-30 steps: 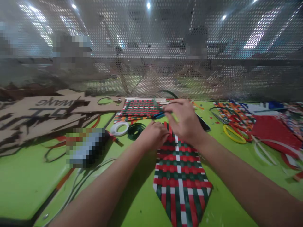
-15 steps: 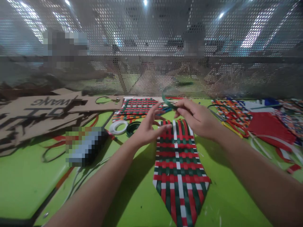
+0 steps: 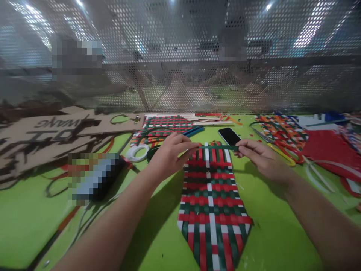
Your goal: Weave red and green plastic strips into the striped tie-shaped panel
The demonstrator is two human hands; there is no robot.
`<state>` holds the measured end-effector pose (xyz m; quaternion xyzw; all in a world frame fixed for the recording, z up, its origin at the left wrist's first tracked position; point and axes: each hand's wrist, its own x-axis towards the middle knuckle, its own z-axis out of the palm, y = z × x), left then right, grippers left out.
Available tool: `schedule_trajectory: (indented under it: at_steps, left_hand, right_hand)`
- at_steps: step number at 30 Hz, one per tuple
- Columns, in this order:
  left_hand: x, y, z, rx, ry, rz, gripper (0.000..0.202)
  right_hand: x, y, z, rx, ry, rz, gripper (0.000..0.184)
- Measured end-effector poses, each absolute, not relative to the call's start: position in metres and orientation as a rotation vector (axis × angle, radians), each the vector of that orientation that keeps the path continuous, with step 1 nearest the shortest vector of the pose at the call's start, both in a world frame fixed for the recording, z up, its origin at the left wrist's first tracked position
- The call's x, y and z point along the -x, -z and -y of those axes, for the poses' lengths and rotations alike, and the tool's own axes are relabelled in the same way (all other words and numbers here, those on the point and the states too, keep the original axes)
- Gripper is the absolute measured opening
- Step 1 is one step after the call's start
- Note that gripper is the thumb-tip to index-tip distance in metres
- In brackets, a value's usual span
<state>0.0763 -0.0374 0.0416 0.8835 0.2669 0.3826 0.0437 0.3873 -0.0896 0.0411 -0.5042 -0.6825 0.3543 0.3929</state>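
Note:
A woven mat (image 3: 213, 203) of red, green and white strips lies on the green table (image 3: 270, 233), its point toward me. Across its far end a dark green strip (image 3: 218, 147) is stretched level between my two hands. My left hand (image 3: 169, 152) pinches the strip's left end, fingers closed. My right hand (image 3: 259, 156) pinches its right end the same way. Both hands hover just above the mat's top edge.
A black phone (image 3: 229, 135) lies behind the mat. A white tape roll (image 3: 137, 152) and a green strip roll sit to the left, with a second woven mat (image 3: 166, 126) behind. Cardboard sheets (image 3: 50, 131) fill the left; scissors and red-orange weavings (image 3: 282, 131) the right. A perforated metal screen (image 3: 180, 67) closes the back.
My hands have moved apart and drawn the green strip out flat across the mat's far end. Earlier the right hand held it curled above the mat and the left hand was open.

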Motion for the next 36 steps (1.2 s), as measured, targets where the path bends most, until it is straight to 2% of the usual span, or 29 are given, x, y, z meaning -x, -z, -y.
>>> schedule_trajectory:
  at_steps: [4,8,11,18,22,29,36]
  left_hand:
    - [-0.066,-0.039,0.028,-2.927,-0.869,-1.034,0.027]
    - [-0.059,-0.033,0.021,-2.861,-0.629,-1.158,0.022]
    - [-0.056,-0.030,0.017,-2.627,-0.655,-1.098,0.022]
    - [-0.045,-0.034,0.012,-1.988,-0.557,-1.165,0.044]
    - [-0.043,-0.036,0.011,-1.972,-0.545,-1.216,0.043]
    - [-0.053,-0.032,0.014,-2.083,-0.538,-1.238,0.038]
    - [-0.060,-0.031,0.020,-2.077,-0.577,-1.204,0.036]
  right_hand:
    - [-0.408,-0.035,0.080,1.487,-0.771,1.772,0.028]
    - [-0.425,-0.033,0.074,1.686,-0.581,1.852,0.026]
    - [-0.432,-0.031,0.073,1.771,-0.473,1.889,0.026]
    - [-0.435,-0.029,0.072,1.831,-0.404,1.934,0.027]
    - [-0.434,-0.031,0.074,1.877,-0.320,1.971,0.026]
    - [-0.425,-0.033,0.078,1.842,-0.350,2.122,0.046]
    - [-0.407,-0.036,0.083,1.653,-0.286,2.315,0.039]
